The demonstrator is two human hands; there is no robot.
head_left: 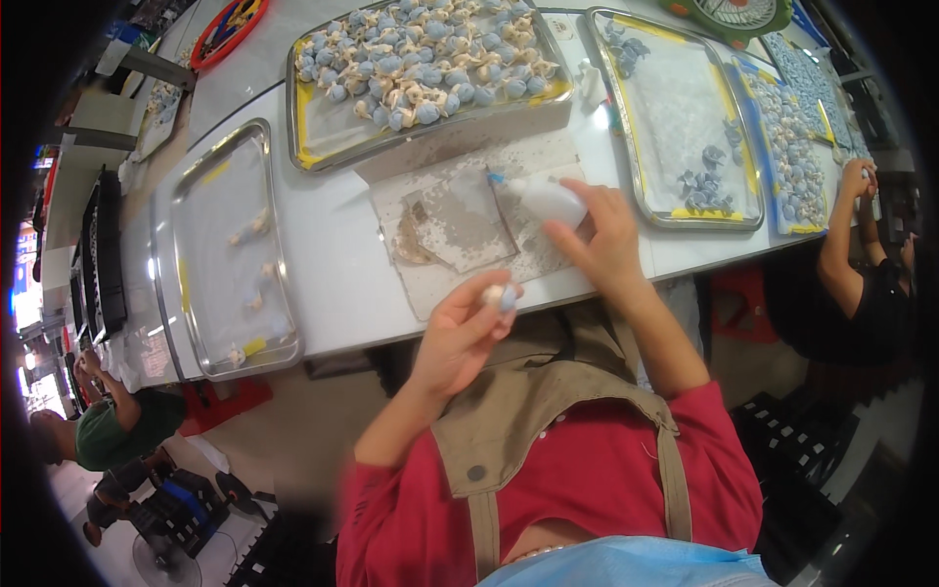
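A shallow metal tray [220,284] with rounded corners and a smooth pale lining lies at the person's left. Next comes a deeper metal tray [438,145] heaped with small, lumpy figures [430,68] in cream and grey-blue, rounded and matte. Below it a flat, stained cardboard sheet [548,252] carries a rough grey panel [465,217]. Farther right, another metal tray [675,108] has a whitish lining, yellow strips along its edges and crinkled, dark blue-grey pieces [702,188].

The left tray seems to hold five or six loose figures, though they are small and blurred; the heap is too dense to count. One figure [504,297] and one smooth white bottle [553,202] are in hand. The dark pieces lie toward two opposite corners of the right tray.

The left hand [460,328] has its thumb and fingers closed in a pinch, and the single figure sits at their tips, just past the near edge of the cardboard. The right hand [608,243] is partly curled, thumb and fingers around the bottle's rounded end; its blue-tipped nozzle points left over the cardboard, well apart from the figure.
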